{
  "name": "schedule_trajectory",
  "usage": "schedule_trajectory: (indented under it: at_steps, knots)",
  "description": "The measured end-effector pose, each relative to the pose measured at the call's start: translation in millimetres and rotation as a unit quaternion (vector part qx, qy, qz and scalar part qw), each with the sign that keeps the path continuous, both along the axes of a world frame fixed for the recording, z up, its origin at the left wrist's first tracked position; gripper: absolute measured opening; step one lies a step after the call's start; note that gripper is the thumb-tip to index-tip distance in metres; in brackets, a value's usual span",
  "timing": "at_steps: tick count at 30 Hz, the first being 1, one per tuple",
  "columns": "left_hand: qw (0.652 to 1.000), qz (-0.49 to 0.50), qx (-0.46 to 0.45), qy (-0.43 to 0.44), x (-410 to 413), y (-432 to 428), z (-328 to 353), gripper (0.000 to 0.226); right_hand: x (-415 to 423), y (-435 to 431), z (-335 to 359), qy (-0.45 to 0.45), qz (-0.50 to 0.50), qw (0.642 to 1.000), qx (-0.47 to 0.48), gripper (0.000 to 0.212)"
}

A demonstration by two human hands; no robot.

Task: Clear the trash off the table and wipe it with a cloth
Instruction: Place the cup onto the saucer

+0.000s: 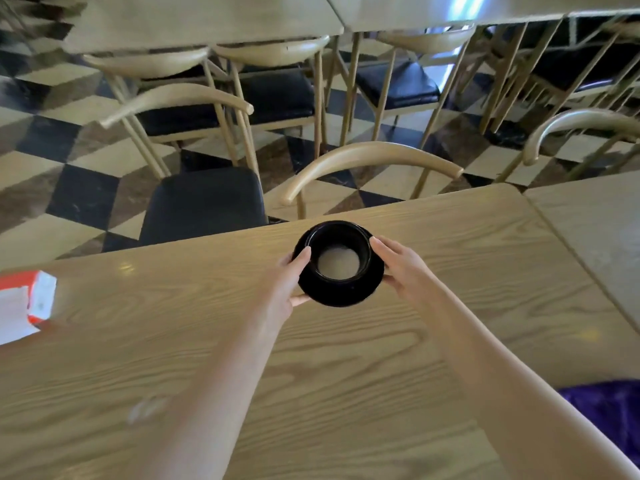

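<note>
Black cup, pale liquid inside, sits on black saucer near the bench's far edge, left hand and right hand each gripping the saucer's rim; an uneven lift would likely tilt it, sliding the cup and slopping liquid.

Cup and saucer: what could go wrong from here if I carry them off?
1. The cup stands on the saucer, which the left hand and right hand hold by its edges; a tilt could slide it off.
2. It holds pale liquid, which could slop onto the table.
</note>
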State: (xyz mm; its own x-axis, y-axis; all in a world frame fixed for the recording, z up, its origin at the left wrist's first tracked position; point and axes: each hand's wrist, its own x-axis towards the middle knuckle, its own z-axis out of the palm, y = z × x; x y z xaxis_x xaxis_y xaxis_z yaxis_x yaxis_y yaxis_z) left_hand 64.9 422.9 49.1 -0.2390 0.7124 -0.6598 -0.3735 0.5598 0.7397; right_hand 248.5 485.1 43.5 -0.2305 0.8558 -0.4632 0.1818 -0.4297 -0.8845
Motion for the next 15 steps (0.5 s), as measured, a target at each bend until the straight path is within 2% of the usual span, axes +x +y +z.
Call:
schedule_trajectory:
  at_steps: [8, 15]
  knots:
    - [0.997, -0.062, -0.031, -0.033, 105.4, 52.2, -19.8, 0.034, 107.3, 38.1, -23.8, -0.049, -0.057, 0.997, 0.017, 0.023]
    - [0.994, -0.095, -0.042, -0.026, 150.2, 67.3, -38.5, 0.036, 154.3, 49.1, -57.2, -0.079, -0.074, 0.994, 0.006, 0.027]
